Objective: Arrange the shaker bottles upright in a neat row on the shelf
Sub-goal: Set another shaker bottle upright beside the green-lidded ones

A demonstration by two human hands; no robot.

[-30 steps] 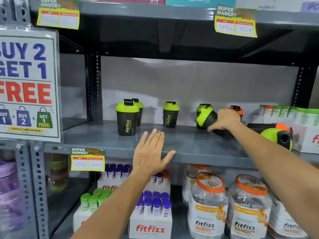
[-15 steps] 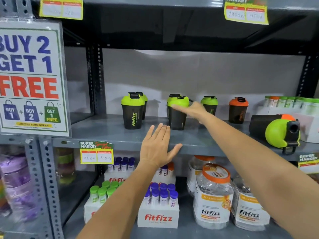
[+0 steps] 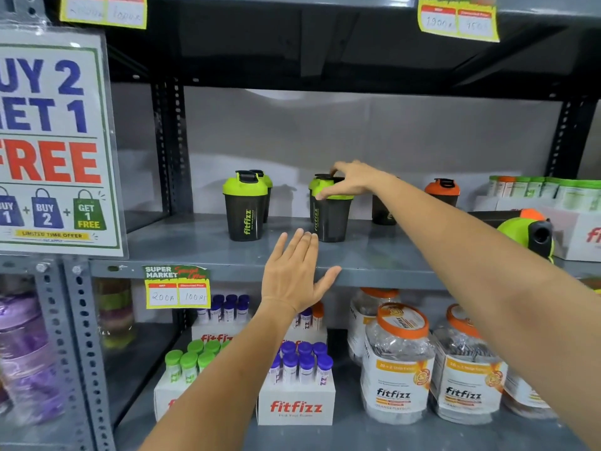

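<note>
Pinching the green-lidded shaker bottle [image 3: 331, 216] by its lid, the right hand [image 3: 349, 180] grips light, rigid plastic; the left hand [image 3: 292, 275] hovers open, empty.

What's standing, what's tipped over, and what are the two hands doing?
Front-left green shaker: upright.
Middle green shaker: upright, right hand on its lid.
Orange shaker: upright.
Large green-lidded bottle: lying on its side.
Left hand: open, empty, at the shelf edge.

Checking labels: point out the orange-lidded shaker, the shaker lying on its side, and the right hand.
orange-lidded shaker [image 3: 441, 189], head view, on the orange lid.
shaker lying on its side [image 3: 515, 230], head view, on the green lid.
right hand [image 3: 353, 180], head view, on the back of the hand.
</note>
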